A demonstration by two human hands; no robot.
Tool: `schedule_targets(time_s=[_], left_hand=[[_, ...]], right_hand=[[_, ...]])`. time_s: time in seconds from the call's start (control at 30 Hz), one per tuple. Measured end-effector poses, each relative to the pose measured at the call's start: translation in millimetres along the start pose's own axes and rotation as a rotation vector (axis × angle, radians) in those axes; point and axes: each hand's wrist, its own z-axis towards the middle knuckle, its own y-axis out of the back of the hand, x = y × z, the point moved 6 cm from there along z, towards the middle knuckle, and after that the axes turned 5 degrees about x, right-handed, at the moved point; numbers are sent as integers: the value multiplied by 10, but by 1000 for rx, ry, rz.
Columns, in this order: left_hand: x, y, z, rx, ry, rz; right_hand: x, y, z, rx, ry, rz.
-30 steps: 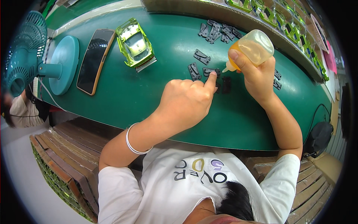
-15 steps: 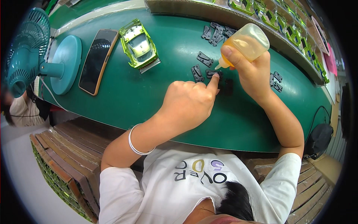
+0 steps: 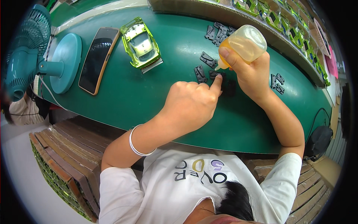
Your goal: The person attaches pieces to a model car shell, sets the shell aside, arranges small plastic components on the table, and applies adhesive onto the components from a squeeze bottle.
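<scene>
My right hand (image 3: 250, 71) is wrapped round a clear squeeze bottle (image 3: 249, 42) of yellowish liquid, tilted with its narrow nozzle pointing down and to the left. The nozzle tip is just above a small black plastic part (image 3: 214, 73); whether they touch I cannot tell. My left hand (image 3: 190, 101) has its index finger stretched onto that part, holding it against the table, while the other fingers are curled in. Two similar black parts, one (image 3: 208, 59) above and one (image 3: 200, 74) to the left, lie close by.
More black parts (image 3: 220, 33) are heaped at the back, and several (image 3: 278, 83) lie right of my right hand. A shiny green toy car (image 3: 141, 44), a phone (image 3: 99, 61) and a teal fan (image 3: 56, 67) occupy the left side. A cardboard tray (image 3: 223, 15) borders the back.
Both hands keep nearly the same pose. The bottle has shifted slightly left relative to the table, and its nozzle is still over the black part under my left index finger.
</scene>
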Motion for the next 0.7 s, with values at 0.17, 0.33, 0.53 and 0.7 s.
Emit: schedule_targets(time_s=[0.17,0.33,0.53,0.7], left_hand=[[4,-8,-1,-2,1,-2],[45,-16,6,-3,30,-25],[47,-3,3,-32,28,-63],[153,103,31,-113,128,-59]], right_hand=[[-8,82,15,-89,62,-35],[-42,102,79,-83,17,38],[-39,106,65,-72,29,53],[-67,93,65,-64,23,43]])
